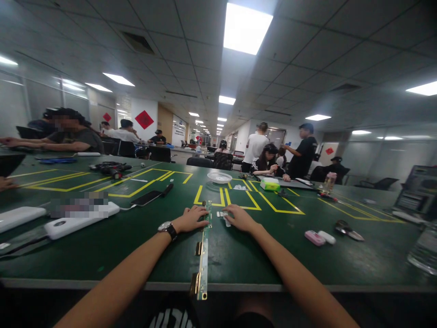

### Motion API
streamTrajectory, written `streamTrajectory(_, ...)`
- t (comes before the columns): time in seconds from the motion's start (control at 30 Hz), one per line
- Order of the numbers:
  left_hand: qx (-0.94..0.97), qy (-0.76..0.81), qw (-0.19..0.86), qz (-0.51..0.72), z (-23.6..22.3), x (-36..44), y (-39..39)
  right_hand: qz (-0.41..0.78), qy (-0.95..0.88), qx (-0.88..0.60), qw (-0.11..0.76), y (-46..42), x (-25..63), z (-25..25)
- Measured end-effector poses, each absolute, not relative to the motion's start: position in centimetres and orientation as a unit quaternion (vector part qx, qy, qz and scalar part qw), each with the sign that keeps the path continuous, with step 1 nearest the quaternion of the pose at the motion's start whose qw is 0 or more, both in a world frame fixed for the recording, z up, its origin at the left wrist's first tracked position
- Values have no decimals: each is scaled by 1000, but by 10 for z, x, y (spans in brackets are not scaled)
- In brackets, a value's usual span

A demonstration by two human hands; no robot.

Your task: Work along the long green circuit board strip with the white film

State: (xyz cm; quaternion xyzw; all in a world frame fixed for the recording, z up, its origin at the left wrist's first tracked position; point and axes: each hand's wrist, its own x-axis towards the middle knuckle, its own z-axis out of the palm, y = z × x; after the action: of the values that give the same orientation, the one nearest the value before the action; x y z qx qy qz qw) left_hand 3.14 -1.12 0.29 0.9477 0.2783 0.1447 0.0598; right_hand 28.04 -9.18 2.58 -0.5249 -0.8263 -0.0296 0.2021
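A long, narrow green circuit board (204,262) with gold-coloured flexible tabs lies lengthwise in front of me, its near end jutting past the table edge. Fingers and thumb of my left hand (191,219), with a watch on its wrist, are closed at the board's far part. Just to the right, my right hand (241,218) is bent over a small white piece (227,222), thumb and fingers closed around it. Another little white bit (219,214) lies beside those fingertips. What exactly the white pieces are is too small to tell.
The green table (143,259) bears yellow tape outlines. Left stand a white power bank (82,221) and a phone (146,197); a white round dish (219,177) is ahead. Right are a pink case (314,238) and a clear container (425,250). Other people sit and stand beyond.
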Motion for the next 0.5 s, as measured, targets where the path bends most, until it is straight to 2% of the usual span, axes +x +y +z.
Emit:
streamTrajectory(0.13,949,278,60,136,3,32,-10,-20,-865,-475,158,-93,274,23)
streamTrajectory(0.5,948,276,61,144,0,31,-9,-36,-884,-439,158,-96,257,22)
